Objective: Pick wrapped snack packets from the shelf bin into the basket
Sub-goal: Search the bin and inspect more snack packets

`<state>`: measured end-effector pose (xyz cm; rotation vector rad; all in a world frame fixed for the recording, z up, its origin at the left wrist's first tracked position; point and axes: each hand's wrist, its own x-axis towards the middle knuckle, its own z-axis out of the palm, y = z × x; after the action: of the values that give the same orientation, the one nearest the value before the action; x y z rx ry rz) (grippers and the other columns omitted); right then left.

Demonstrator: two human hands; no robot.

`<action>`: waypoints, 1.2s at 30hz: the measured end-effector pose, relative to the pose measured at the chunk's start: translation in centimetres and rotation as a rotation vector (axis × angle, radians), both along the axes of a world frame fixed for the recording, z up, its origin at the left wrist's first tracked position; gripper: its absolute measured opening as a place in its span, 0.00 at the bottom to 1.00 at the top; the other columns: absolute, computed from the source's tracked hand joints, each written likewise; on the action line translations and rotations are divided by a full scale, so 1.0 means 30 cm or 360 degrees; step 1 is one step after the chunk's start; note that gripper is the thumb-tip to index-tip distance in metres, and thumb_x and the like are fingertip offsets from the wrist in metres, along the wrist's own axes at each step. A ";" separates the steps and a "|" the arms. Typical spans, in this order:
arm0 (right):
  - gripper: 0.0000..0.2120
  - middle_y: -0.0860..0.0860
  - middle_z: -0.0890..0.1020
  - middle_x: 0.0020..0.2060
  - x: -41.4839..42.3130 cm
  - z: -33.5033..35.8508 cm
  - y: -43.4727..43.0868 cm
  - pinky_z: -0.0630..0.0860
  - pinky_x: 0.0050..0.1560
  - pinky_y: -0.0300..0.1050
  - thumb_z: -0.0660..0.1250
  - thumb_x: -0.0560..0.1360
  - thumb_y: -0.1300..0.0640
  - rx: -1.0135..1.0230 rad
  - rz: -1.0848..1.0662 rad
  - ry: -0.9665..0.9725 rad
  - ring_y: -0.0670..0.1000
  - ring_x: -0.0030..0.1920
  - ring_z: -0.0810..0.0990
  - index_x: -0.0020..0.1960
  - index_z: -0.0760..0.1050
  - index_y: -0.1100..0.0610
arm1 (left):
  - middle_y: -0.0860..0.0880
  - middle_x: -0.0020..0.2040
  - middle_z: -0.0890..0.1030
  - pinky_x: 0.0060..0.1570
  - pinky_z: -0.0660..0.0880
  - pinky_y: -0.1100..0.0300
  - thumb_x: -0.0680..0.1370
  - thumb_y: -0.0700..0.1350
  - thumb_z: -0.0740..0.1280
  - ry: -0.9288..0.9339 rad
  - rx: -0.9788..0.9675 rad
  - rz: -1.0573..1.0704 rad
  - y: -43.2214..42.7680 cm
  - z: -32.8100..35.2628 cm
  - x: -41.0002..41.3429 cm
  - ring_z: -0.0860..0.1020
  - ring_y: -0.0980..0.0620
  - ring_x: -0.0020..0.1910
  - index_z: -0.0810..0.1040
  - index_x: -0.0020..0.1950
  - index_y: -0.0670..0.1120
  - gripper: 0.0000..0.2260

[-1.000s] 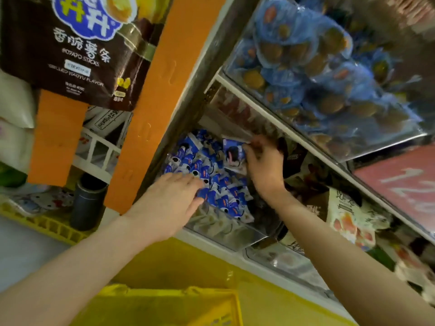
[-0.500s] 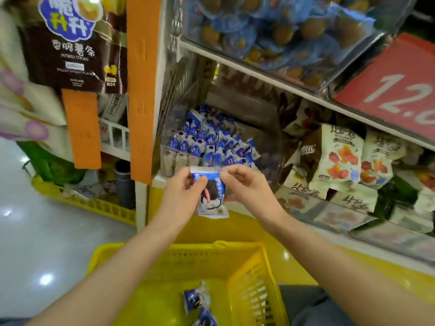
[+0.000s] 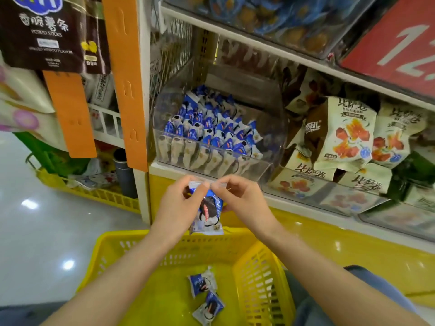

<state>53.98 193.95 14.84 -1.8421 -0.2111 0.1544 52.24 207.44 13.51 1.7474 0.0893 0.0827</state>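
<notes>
Both hands, left [image 3: 179, 208] and right [image 3: 244, 203], pinch one packet [image 3: 209, 215] above the basket [image 3: 263, 274]; it seems ready to drop in.

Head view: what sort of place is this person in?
Probably a snack shop or small supermarket: a clear plastic shelf bin of blue-and-white wrapped snack packets, a red price sign with white numerals, and a yellow plastic shopping basket.

The upper left of the packet [image 3: 210, 214] is covered by the left hand [image 3: 179, 204]. The red sign [image 3: 395, 43] at upper right and the brown bag [image 3: 47, 31] at upper left are cut off by the frame's edges. The basket [image 3: 263, 281] is cut off at the bottom edge.
</notes>
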 end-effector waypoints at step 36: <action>0.03 0.53 0.82 0.43 -0.058 -0.026 -0.058 0.78 0.47 0.46 0.67 0.75 0.58 -0.0151 0.0109 0.0003 0.51 0.43 0.82 0.45 0.75 0.51 | 0.53 0.38 0.83 0.39 0.77 0.65 0.76 0.39 0.66 -0.0063 0.0130 -0.0152 0.012 -0.051 -0.036 0.80 0.59 0.37 0.79 0.40 0.51 0.09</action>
<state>52.25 192.21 14.07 -1.9300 -0.2698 0.2171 51.16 207.79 11.99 1.8280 -0.0272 0.0518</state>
